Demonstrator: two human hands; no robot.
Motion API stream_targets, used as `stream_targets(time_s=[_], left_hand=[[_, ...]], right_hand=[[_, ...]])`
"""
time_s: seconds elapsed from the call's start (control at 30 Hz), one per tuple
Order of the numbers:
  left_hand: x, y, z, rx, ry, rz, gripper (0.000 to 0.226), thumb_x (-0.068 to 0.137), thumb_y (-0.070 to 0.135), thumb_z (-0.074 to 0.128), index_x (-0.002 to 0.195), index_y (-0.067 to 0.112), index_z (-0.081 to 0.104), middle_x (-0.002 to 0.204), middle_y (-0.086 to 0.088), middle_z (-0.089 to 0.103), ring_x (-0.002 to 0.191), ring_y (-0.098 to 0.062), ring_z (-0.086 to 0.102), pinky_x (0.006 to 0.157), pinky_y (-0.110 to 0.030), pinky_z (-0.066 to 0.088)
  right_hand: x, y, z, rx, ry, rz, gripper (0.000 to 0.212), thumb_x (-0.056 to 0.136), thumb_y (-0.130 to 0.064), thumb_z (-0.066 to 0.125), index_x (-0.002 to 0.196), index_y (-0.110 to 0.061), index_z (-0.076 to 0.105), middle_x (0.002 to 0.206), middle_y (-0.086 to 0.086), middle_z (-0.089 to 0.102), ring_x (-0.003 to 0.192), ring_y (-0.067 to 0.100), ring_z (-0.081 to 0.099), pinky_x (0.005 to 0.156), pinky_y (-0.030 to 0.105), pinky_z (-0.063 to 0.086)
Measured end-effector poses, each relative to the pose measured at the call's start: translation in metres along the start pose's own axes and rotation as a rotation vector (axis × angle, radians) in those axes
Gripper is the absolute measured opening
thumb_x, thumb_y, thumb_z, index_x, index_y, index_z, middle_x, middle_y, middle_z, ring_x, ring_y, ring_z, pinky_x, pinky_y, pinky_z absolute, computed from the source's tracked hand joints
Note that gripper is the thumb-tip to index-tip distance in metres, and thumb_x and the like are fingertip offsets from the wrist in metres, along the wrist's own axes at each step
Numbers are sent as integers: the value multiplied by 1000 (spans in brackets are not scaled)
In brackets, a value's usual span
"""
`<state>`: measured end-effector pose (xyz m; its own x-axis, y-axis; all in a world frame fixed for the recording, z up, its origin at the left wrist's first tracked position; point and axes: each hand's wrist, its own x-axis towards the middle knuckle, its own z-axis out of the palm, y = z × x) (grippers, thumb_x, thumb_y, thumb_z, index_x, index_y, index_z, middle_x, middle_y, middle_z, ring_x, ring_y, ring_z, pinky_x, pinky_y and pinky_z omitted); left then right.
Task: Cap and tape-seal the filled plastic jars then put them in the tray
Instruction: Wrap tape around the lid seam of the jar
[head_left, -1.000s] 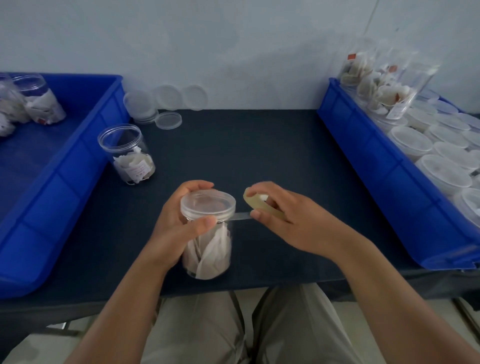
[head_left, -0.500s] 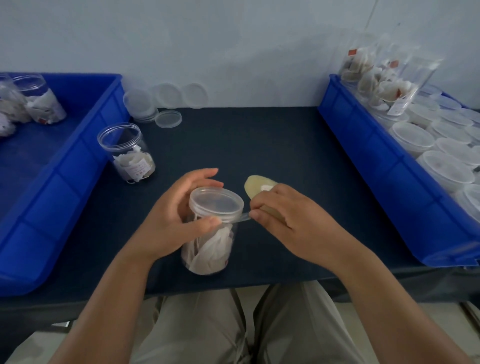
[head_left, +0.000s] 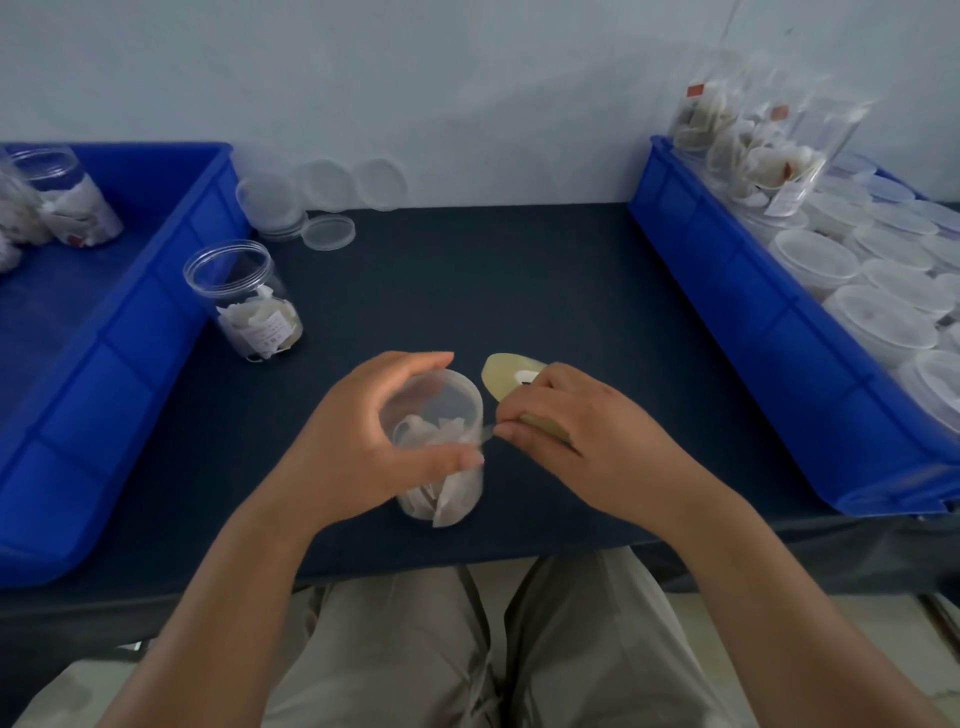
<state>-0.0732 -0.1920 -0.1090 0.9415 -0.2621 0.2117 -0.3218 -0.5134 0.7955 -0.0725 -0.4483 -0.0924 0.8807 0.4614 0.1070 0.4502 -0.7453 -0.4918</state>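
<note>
Clear jar (head_left: 452, 488) now atilt; tan tape (head_left: 506, 371)

Single view: head-worn wide-angle cam, aimed fwd and down at the dark table (head_left: 519, 291). Close range: left hand (head_left: 358, 441) and right hand (head_left: 582, 441) sit mid-frame. Bottom edge takes in the wearer's lap (head_left: 415, 649); top reaches the wall (head_left: 467, 93). Left tray (head_left: 130, 332) and right tray (head_left: 779, 338) cropped at frame sides.

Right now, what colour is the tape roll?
The tape roll is pale yellowish tan, seen in the head view.
</note>
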Motion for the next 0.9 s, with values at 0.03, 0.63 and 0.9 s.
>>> stream_targets(time_s=[0.03, 0.63, 0.9], left_hand=[[1, 1, 0, 15, -15, 1, 98, 58, 87, 80, 143, 45, 57, 134, 34, 57, 128, 10, 55, 96, -7, 46], [-1, 13, 15, 321, 127, 11, 82, 66, 77, 69, 137, 36, 61, 128, 28, 59, 116, 6, 56, 91, -12, 44], [8, 11, 12, 368, 147, 38, 77, 64, 69, 69, 132, 32, 68, 126, 26, 62, 112, 9, 53, 91, -7, 37]], right_hand=[[0, 0, 0, 4, 9, 6, 34, 101, -61, 44, 115, -42, 68, 109, -13, 55, 90, 7, 57, 76, 32, 52], [-5, -14, 24, -143, 307, 30, 15, 100, -42, 64, 95, -31, 74, 88, -6, 52, 69, 13, 49, 51, 33, 43], [4, -25, 30, -224, 348, 125, 20, 101, -43, 56, 91, -33, 71, 85, -6, 50, 64, 13, 49, 48, 24, 24]])
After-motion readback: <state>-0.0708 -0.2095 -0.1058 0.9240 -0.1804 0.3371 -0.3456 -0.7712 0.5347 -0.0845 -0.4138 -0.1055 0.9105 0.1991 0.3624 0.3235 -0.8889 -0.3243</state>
